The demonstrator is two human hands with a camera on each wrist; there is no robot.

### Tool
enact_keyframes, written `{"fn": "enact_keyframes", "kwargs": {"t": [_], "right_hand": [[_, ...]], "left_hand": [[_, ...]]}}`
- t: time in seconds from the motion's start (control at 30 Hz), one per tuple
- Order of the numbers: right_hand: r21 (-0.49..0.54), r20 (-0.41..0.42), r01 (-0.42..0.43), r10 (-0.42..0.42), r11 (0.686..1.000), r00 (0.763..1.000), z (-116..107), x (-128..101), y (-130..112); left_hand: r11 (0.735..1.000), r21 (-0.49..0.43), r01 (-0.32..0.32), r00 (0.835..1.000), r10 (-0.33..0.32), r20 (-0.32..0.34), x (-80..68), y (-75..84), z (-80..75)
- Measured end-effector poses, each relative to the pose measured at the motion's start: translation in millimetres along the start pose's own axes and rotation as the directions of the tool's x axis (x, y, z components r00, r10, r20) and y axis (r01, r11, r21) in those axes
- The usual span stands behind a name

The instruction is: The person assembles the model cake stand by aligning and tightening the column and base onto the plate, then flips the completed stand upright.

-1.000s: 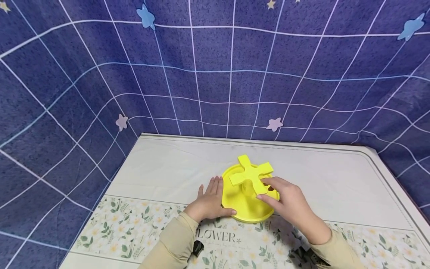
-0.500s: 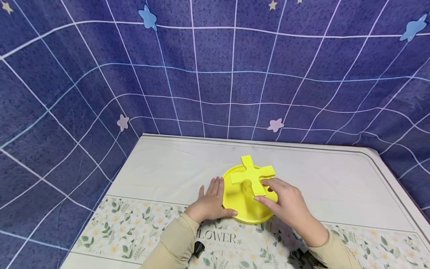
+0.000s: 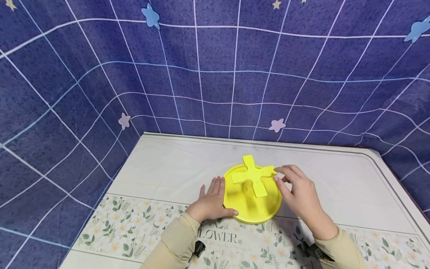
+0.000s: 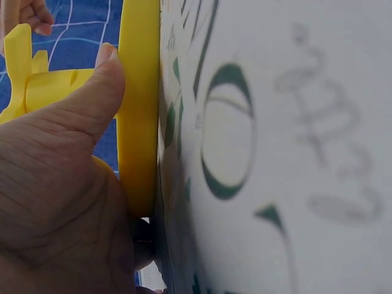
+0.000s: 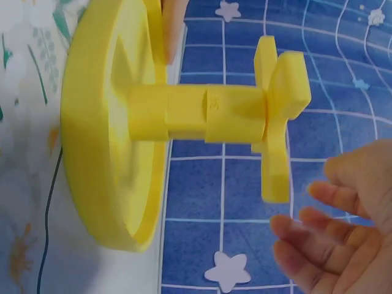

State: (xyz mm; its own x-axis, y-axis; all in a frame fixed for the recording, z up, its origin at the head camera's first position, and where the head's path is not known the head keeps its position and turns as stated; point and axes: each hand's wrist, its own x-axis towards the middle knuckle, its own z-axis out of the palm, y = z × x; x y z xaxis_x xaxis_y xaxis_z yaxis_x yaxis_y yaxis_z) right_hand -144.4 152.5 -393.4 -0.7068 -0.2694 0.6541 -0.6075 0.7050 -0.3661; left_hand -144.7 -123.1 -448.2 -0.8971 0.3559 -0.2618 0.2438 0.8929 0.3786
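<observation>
In the head view a yellow round tray (image 3: 235, 203) stands on the table, and a yellow cross-shaped piece (image 3: 252, 175) sits over it on a thick post. The right wrist view shows that post (image 5: 196, 113) rising from the middle of the tray. My left hand (image 3: 211, 201) rests against the tray's left side with fingers straight, its thumb over the near rim. My right hand (image 3: 299, 188) is at the tip of the cross's right arm, thumb and forefinger spread around it. From the right wrist, those fingers appear loosely bent and just off the cross.
The table has a white cover (image 3: 336, 175) with a floral band (image 3: 134, 220) and printed lettering in front of the tray. Behind and to the left hangs a dark blue curtain (image 3: 215, 86) with grid lines and stars.
My right hand has let go of the cross's near arm and moved up and right to its right arm. The cross has turned slightly clockwise. The left hand stays on the tray.
</observation>
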Motion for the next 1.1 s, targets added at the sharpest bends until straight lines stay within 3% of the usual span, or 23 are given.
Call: {"fn": "enact_keyframes", "kwargs": {"t": [0.1,0.27,0.57,1.1], "right_hand": [[-0.004,0.093,-0.049,0.049,0.999,0.995,2,2,7],[0.012,0.276,-0.122,0.114,0.992,0.954,7,-1,13],[0.041,0.25,-0.133,0.118,0.99,0.961,2,-5,13],[0.061,0.31,-0.173,0.146,0.983,0.939,-1,-14,-9]], "left_hand": [[1.0,0.008,0.007,1.0,-0.007,-0.003,4.0,-3.2,4.5],[1.0,0.004,0.007,1.0,-0.007,-0.003,6.2,-5.6,10.0],[1.0,0.013,0.017,1.0,-0.017,0.011,0.4,0.9,0.2],[1.0,0.012,0.013,1.0,-0.014,0.024,-5.9,7.6,-9.1]]}}
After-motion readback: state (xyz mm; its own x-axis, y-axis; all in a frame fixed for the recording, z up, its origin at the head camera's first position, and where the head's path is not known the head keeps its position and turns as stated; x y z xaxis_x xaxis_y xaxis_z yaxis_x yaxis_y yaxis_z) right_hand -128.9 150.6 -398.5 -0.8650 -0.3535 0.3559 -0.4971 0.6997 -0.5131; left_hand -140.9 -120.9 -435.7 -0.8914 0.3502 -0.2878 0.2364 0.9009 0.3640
